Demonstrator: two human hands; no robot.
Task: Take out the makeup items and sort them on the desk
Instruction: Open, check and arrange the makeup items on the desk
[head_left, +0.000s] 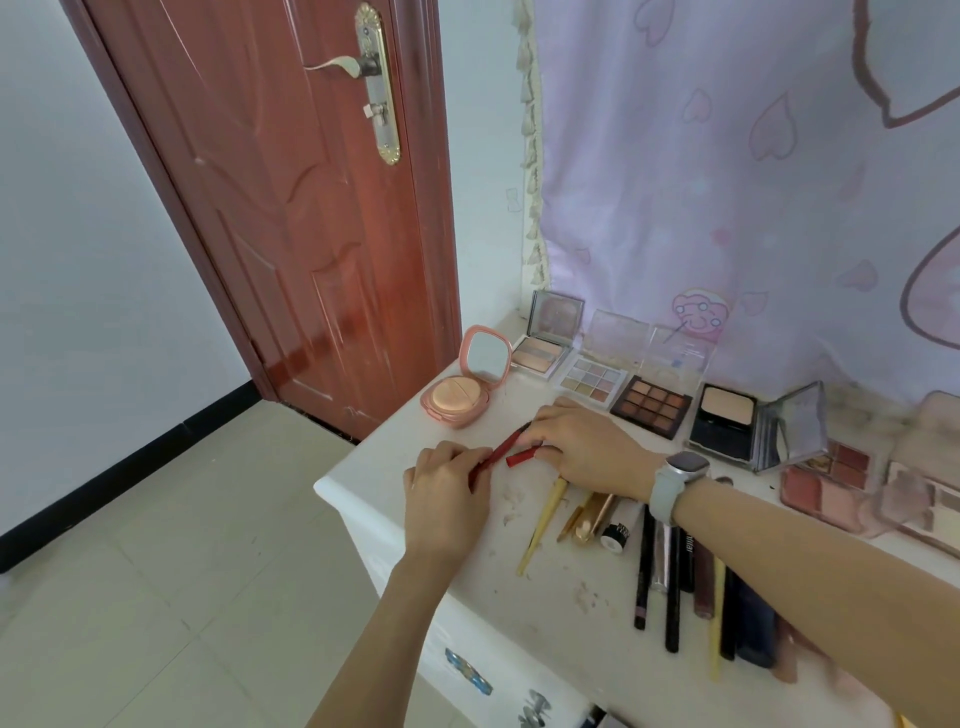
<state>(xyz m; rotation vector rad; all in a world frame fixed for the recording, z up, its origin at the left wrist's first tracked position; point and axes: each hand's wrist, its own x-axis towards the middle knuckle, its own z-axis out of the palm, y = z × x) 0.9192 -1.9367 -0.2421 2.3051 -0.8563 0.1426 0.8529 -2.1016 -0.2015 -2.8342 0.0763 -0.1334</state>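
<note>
the left hand (448, 491) pinches the lower end of a slim red plastic liner pen (500, 448) angled just above the white desk top (363, 483), while the right hand (584, 447), fingers curled, grasps its short red cap (521, 457) just beside the pen's bare tip. the pen looks light, stiff and smooth enough to roll or slip, so it is best held mid-barrel, clear of the soft, easily bent tip. it could then join the row of dark pencils and tubes (675, 571) near the front edge, apart from the open palettes (649, 402) behind.
</note>
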